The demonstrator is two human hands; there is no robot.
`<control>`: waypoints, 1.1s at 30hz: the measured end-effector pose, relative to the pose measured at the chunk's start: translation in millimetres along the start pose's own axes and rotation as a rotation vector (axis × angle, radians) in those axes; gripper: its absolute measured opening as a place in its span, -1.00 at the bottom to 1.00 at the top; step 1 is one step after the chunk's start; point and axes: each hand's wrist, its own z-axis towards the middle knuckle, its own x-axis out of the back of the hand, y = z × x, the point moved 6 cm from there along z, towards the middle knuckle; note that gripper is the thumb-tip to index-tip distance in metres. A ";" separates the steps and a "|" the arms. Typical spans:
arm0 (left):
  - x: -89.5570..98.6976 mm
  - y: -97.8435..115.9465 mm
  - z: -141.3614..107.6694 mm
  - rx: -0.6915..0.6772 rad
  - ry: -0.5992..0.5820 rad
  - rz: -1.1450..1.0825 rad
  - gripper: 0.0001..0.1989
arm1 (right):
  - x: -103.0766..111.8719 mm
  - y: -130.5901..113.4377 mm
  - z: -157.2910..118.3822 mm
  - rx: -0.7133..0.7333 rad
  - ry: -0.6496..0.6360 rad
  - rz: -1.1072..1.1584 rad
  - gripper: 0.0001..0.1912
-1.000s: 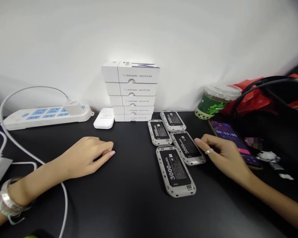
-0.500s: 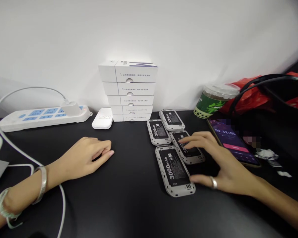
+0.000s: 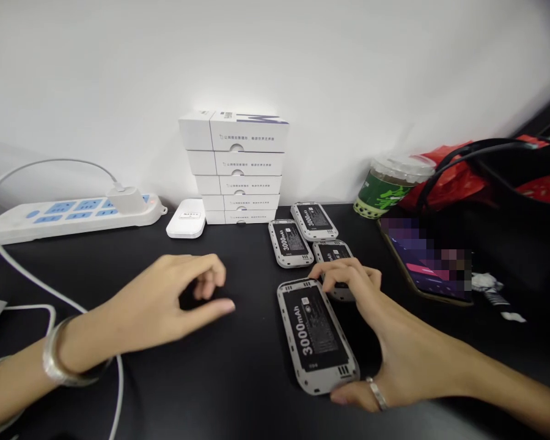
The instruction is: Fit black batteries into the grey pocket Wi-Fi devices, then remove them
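My right hand (image 3: 371, 324) grips the nearest grey device (image 3: 286, 324), a rounded open-backed casing with a black battery marked 3000mAh. Its thumb presses the near end and its fingertips reach the far end. Behind it lie three similar casings: one on the left (image 3: 291, 244), one at the back (image 3: 315, 221), and one (image 3: 332, 250) partly covered by my fingers. My left hand (image 3: 178, 299) is left of the gripped device, apart from it. Its thumb and curved fingers are spread and hold nothing.
Several white boxes (image 3: 245, 164) are stacked against the wall, beside a small pile of white rounded covers (image 3: 186, 219). A power strip (image 3: 73, 214) and white cables are on the left. A drink cup (image 3: 387, 186), phone (image 3: 428, 269) and red bag (image 3: 458, 165) are on the right.
My right hand has closed on the nearest device, which has shifted slightly toward me and left. My left hand has moved right, with its thumb and fingers opening.
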 end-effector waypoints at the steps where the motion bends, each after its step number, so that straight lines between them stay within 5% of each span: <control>1: -2.8 9.2 0.1 0.022 -0.013 -0.044 -0.63 | -3.2 -6.5 2.9 0.008 0.001 0.020 -0.02; 4: -17.5 36.1 -2.0 0.037 -0.105 -0.150 -0.07 | -14.1 -24.1 15.9 0.059 0.008 0.048 -0.03; 10: -31.7 41.4 -7.1 0.116 -0.069 -0.183 0.14 | -32.9 -28.9 44.8 0.097 -0.179 0.042 -0.10; 20: -31.0 36.8 -7.5 0.092 0.027 -0.218 0.02 | -22.6 -32.6 82.8 -0.072 -0.180 0.226 -0.34; 27: -4.2 9.2 5.3 0.103 0.069 -0.064 -0.12 | -5.2 -26.4 94.6 0.010 -0.024 0.726 -0.65; 30: 10.3 -8.2 16.6 0.092 0.043 -0.019 -0.18 | 8.0 0.6 113.2 -0.070 0.104 0.560 -0.69; 33: 16.7 -25.1 24.0 0.087 -0.013 -0.020 -0.19 | 7.6 19.4 128.2 -0.096 0.049 0.375 -0.84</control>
